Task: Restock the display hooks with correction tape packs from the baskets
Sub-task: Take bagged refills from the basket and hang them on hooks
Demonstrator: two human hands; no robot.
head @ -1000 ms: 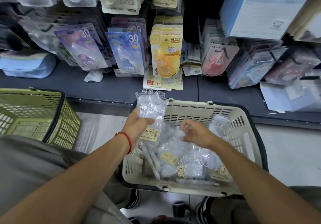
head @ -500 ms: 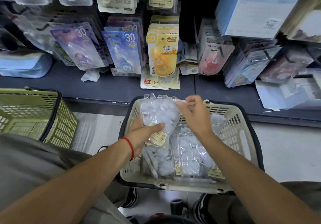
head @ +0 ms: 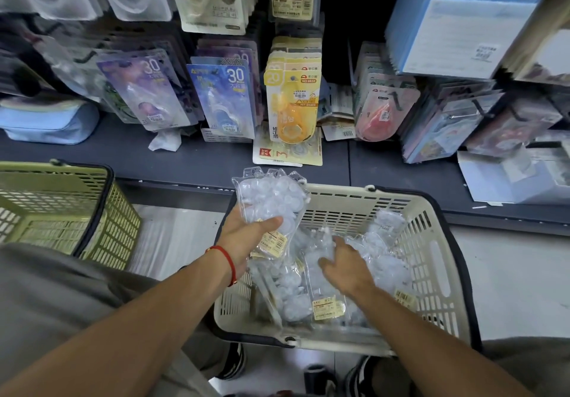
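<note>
Left hand: grips fanned clear packs | right hand: back down in cream basket, fingers spread on loose packs, none gripped | still gathering, hooks unfilled

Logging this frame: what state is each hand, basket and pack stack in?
Left hand: grips a stack of clear packs, lifted above the basket.
Right hand: down among loose packs; grip unclear.
White basket: partly filled.
Green basket: contents not visible.
</note>
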